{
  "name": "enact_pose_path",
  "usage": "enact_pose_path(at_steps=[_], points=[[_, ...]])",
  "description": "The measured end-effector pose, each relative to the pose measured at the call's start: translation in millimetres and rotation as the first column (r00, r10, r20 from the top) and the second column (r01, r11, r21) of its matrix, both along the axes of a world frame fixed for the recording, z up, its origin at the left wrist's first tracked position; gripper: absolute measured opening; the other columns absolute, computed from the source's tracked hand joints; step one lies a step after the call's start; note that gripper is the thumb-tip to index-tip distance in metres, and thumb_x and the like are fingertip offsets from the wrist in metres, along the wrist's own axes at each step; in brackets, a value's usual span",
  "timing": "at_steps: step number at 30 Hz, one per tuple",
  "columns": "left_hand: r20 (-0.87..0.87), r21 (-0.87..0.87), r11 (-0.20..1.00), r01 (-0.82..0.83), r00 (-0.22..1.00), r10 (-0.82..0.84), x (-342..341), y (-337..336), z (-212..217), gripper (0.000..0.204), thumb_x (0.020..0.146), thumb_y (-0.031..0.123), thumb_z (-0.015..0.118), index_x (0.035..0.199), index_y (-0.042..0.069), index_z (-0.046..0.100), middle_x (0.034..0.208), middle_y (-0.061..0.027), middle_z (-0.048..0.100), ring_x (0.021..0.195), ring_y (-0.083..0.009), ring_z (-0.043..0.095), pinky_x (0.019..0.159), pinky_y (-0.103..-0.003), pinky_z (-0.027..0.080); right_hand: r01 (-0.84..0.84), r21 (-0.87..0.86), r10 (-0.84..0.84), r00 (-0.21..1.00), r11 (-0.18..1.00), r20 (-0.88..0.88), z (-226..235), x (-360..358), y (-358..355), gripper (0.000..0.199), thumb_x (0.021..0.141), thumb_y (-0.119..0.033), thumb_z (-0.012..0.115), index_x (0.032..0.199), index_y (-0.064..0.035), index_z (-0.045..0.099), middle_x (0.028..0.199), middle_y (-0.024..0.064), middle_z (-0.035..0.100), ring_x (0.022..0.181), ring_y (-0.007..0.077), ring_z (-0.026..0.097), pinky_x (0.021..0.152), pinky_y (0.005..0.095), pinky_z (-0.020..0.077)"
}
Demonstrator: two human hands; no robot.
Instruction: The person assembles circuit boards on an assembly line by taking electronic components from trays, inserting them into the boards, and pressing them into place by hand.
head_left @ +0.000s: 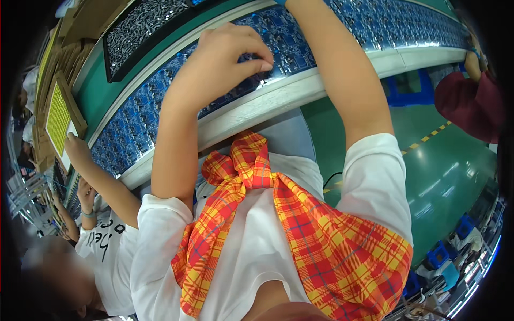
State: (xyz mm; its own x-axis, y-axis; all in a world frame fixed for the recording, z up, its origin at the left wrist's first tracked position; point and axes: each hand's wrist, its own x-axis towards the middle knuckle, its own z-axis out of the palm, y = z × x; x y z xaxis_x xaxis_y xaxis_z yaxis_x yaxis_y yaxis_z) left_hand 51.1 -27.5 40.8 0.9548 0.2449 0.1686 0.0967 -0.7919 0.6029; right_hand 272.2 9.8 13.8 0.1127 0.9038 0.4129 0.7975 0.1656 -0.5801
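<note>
My left hand (pixel 230 61) hangs low over a long row of blue circuit boards (pixel 284 40). Its fingers curl inward, and the thumb and forefinger tips come together in a pinch. Whatever may be between those tips is too small to make out. My right forearm (pixel 342 64) stretches away across the boards, with a bit of blue at the wrist. The right hand itself lies beyond the top edge of the picture. Small upright components dot the boards, which lie side by side along the line.
A black tray (pixel 142 35) of small metallic parts sits beyond the boards on the green surface. At left, another person's hand (pixel 77 150) is near a yellow gridded tray (pixel 58 115). A pale rail (pixel 257 109) edges the line nearest me. A maroon sleeve (pixel 466 104) shows at right.
</note>
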Motion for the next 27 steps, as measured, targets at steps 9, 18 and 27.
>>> enact_pose_path(at_steps=[9, 18, 27], points=[[-0.083, 0.383, 0.921, 0.075, 0.995, -0.047, 1, -20, -3, 0.009, 0.082, 0.018, 0.074, 0.089, 0.015, 0.072, 0.108, -0.0031, 0.058, 0.112, -0.0267, 0.05, 0.102, -0.043, 0.033, 0.029, -0.016, -0.03, 0.997, 0.999, -0.07, 6, -3, -16, 0.019, 0.088, -0.022, 0.066, 0.089, -0.0046, 0.075, 0.087, 0.0188, 0.071, 0.081, 0.0347, 0.067, 0.074, 0.0441, 0.0533], [-0.071, 0.458, 0.889, -0.02, 0.996, 0.059, -4, -32, -8, 0.008, 0.083, 0.02, 0.073, 0.089, 0.016, 0.074, 0.108, -0.0033, 0.058, 0.111, -0.0283, 0.05, 0.1, -0.044, 0.034, 0.029, -0.166, -0.029, 1.0, 0.986, 0.004, 12, -3, -10, 0.02, 0.088, -0.019, 0.063, 0.084, -0.0031, 0.074, 0.083, 0.0211, 0.069, 0.077, 0.0367, 0.065, 0.072, 0.0455, 0.0528], [-0.004, 0.407, 0.91, -0.079, 0.996, 0.088, -18, -26, -30, 0.008, 0.083, 0.02, 0.073, 0.09, 0.016, 0.073, 0.107, -0.002, 0.06, 0.108, -0.0272, 0.05, 0.098, -0.044, 0.032, -0.013, 0.009, 0.013, 0.999, 1.0, -0.041, 3, -6, -12, 0.019, 0.087, -0.017, 0.063, 0.082, -0.0015, 0.074, 0.082, 0.0226, 0.068, 0.077, 0.0379, 0.065, 0.073, 0.0462, 0.0523]])
